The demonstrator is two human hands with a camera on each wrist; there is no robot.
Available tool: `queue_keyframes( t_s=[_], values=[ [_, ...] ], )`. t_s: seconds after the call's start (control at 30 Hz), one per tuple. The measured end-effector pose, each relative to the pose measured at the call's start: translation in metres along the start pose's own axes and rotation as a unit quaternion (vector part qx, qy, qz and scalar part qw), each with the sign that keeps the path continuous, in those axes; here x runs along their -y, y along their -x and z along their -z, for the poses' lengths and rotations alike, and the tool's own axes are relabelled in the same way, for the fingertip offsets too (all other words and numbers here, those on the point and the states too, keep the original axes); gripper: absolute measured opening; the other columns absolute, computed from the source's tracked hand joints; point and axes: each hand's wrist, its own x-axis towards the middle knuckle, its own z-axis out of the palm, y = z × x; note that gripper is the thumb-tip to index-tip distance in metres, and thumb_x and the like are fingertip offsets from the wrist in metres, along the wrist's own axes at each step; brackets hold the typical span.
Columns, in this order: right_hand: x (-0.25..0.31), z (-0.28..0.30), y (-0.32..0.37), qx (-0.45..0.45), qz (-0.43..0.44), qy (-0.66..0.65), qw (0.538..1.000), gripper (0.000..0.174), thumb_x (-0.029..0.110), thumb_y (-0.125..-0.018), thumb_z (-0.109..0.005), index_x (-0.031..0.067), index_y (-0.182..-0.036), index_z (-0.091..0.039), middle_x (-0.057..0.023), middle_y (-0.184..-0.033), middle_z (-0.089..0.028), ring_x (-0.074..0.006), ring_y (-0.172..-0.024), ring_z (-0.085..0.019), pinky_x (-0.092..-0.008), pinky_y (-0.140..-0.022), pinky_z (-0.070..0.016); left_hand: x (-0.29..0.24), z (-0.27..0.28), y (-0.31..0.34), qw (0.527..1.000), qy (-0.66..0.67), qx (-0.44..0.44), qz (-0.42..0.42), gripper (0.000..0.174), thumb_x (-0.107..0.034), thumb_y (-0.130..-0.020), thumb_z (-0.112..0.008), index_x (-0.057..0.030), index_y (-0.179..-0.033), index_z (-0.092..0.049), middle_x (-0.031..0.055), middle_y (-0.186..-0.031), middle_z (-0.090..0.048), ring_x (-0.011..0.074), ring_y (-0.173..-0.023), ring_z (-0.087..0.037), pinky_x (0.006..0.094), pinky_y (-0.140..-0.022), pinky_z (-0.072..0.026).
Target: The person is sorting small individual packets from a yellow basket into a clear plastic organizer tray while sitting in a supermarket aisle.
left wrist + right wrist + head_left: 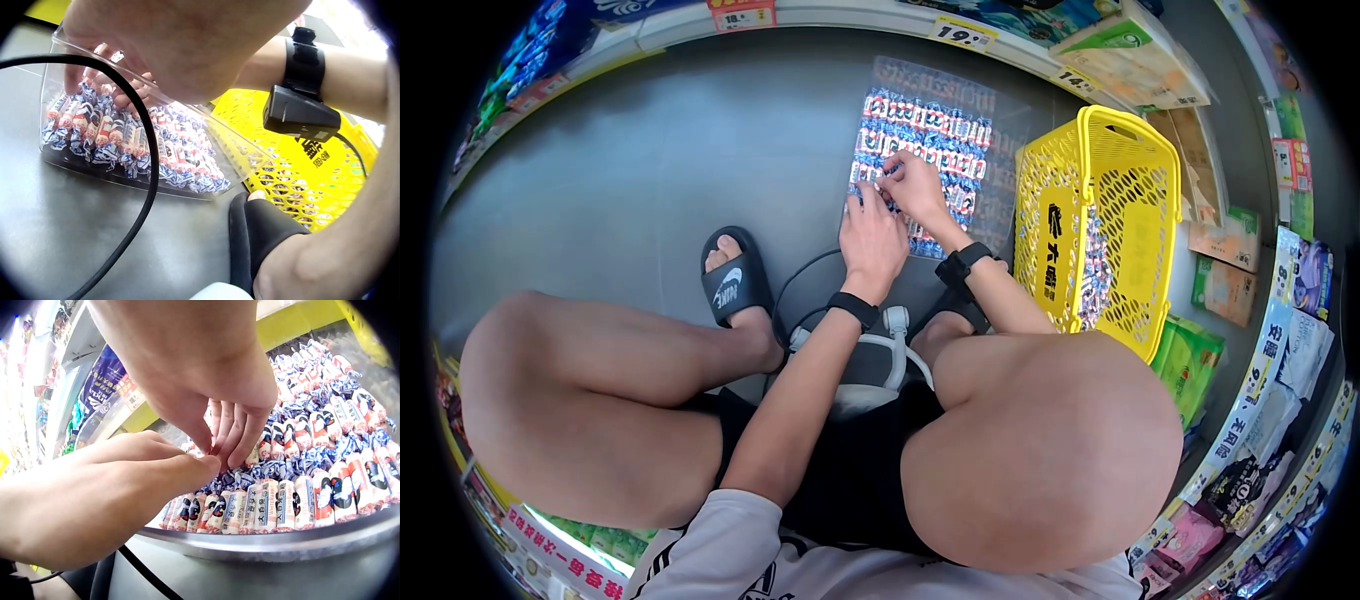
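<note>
Rows of wrapped candies [925,135] in white, red and blue wrappers with twisted ends fill a clear plastic box [128,182] on the floor. Over the near left part of these rows, both hands meet with their fingertips close together. My right hand [915,190] pinches a candy between thumb and fingers, the candy itself mostly hidden. From the left comes my left hand [873,240], its thumb [203,465] beside the right fingertips in the right wrist view. Its fingers [134,100] bend down onto the candies; I cannot tell whether they grip one.
A yellow basket [1050,230] with more candies inside stands right of the box. Shelves [820,18] with price tags and packages run along the back and right. A black cable [152,156] crosses near the left hand. Sandaled feet [735,275] flank a white frame [895,350].
</note>
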Motion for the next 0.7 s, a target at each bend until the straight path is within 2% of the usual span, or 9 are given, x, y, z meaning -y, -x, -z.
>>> queue_keyframes(
  t_s=[0.23,0.3,0.43,0.5,0.53,0.6,0.67,0.7],
  values=[
    [0.000,0.006,0.000,0.007,0.000,-0.006,1.000,0.026,0.012,-0.090,-0.079,-0.0007,-0.110,-0.072,-0.0186,-0.086,-0.079,-0.0300,-0.082,-0.079,-0.0400,-0.076,-0.0613,0.000,0.000,-0.001,1.000,0.003,0.002,0.002,0.062,-0.028,-0.093,-0.069,0.0118,-0.138,-0.053,0.0189,-0.139,-0.053,0.0329,-0.118,-0.057,0.0440,-0.092,-0.0567],
    [0.000,0.014,0.001,-0.008,0.019,0.030,0.999,0.026,0.014,-0.090,-0.079,-0.0008,-0.110,-0.073,-0.0185,-0.086,-0.079,-0.0305,-0.082,-0.079,-0.0402,-0.077,-0.0611,0.000,0.002,-0.001,1.000,-0.011,-0.024,-0.008,0.061,-0.026,-0.093,-0.070,0.0117,-0.138,-0.053,0.0194,-0.137,-0.054,0.0335,-0.118,-0.058,0.0444,-0.091,-0.0575],
    [0.008,0.042,0.003,0.011,0.065,0.051,0.996,0.023,0.013,-0.089,-0.076,-0.0003,-0.108,-0.074,-0.0189,-0.087,-0.078,-0.0319,-0.084,-0.079,-0.0421,-0.079,-0.0608,-0.009,0.016,-0.004,1.000,0.009,-0.008,0.007,0.052,-0.025,-0.093,-0.070,0.0089,-0.131,-0.059,0.0199,-0.134,-0.056,0.0348,-0.115,-0.059,0.0451,-0.089,-0.0581],
    [0.017,0.063,0.010,0.009,0.106,0.129,0.986,0.019,0.013,-0.092,-0.074,0.0011,-0.106,-0.075,-0.0168,-0.086,-0.078,-0.0301,-0.083,-0.079,-0.0400,-0.076,-0.0602,-0.016,0.025,-0.006,0.998,0.057,-0.012,-0.021,0.035,-0.023,-0.093,-0.070,0.0049,-0.115,-0.067,0.0211,-0.122,-0.062,0.0365,-0.105,-0.064,0.0476,-0.085,-0.0577],
    [0.022,0.072,0.015,0.004,0.111,0.151,0.982,0.020,0.013,-0.091,-0.072,0.0019,-0.107,-0.075,-0.0190,-0.090,-0.078,-0.0356,-0.088,-0.077,-0.0439,-0.080,-0.0600,-0.021,0.030,-0.009,0.998,0.058,-0.014,-0.026,0.035,-0.023,-0.093,-0.070,0.0049,-0.115,-0.067,0.0211,-0.122,-0.062,0.0365,-0.105,-0.064,0.0476,-0.085,-0.0577],
    [0.032,0.093,0.026,0.002,0.134,0.168,0.977,0.021,0.014,-0.091,-0.069,0.0027,-0.108,-0.075,-0.0205,-0.092,-0.077,-0.0386,-0.090,-0.076,-0.0471,-0.082,-0.0594,-0.033,0.040,-0.015,0.986,0.131,-0.064,-0.077,0.020,-0.017,-0.093,-0.069,0.0026,-0.096,-0.070,0.0168,-0.097,-0.063,0.0350,-0.092,-0.065,0.0470,-0.085,-0.0543],
    [0.047,0.116,0.045,-0.001,0.184,0.173,0.968,0.021,0.013,-0.093,-0.064,0.0038,-0.109,-0.075,-0.0226,-0.094,-0.076,-0.0433,-0.094,-0.074,-0.0520,-0.086,-0.0584,-0.048,0.062,-0.022,0.976,0.166,-0.090,-0.107,0.019,-0.015,-0.093,-0.069,0.0030,-0.097,-0.070,0.0177,-0.095,-0.064,0.0364,-0.091,-0.065,0.0489,-0.083,-0.0540],
    [0.050,0.125,0.053,-0.007,0.182,0.172,0.968,0.021,0.013,-0.093,-0.064,0.0038,-0.109,-0.075,-0.0226,-0.094,-0.076,-0.0433,-0.094,-0.074,-0.0520,-0.086,-0.0584,-0.054,0.071,-0.024,0.965,0.198,-0.113,-0.130,0.017,-0.013,-0.093,-0.069,0.0035,-0.098,-0.071,0.0186,-0.093,-0.065,0.0377,-0.089,-0.065,0.0508,-0.080,-0.0536]
  ],
)
